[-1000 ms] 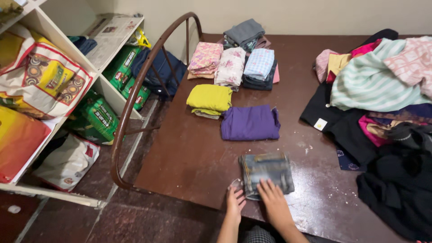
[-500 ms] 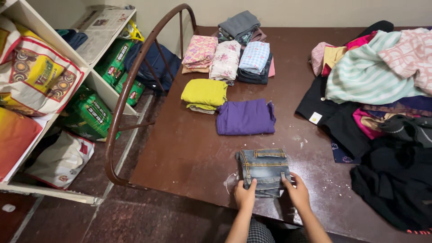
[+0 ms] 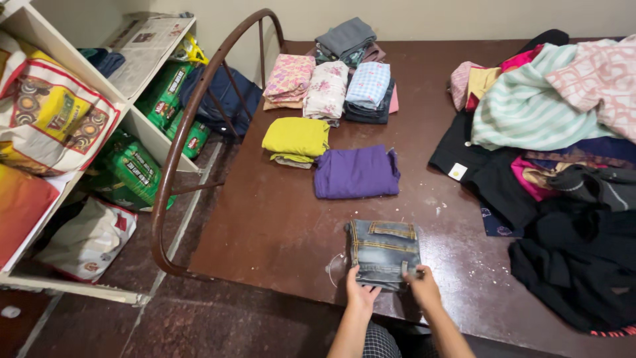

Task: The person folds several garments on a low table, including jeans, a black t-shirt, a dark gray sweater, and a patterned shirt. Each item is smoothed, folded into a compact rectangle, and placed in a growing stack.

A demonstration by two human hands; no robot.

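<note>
On the table, the folded jeans lie at the near edge, with the left hand at their near left corner and the right hand at their near right corner. Beyond the jeans lies a single folded garment, left of and just behind it a small folded stack, and farther back, near the wall, a cluster of folded stacks, while a loose heap of clothes covers the table's right side. A curved metal rail stands along the table's left edge, and left of that a shelf unit holds sacks, with what seems to be another bag on the floor below it.
</note>
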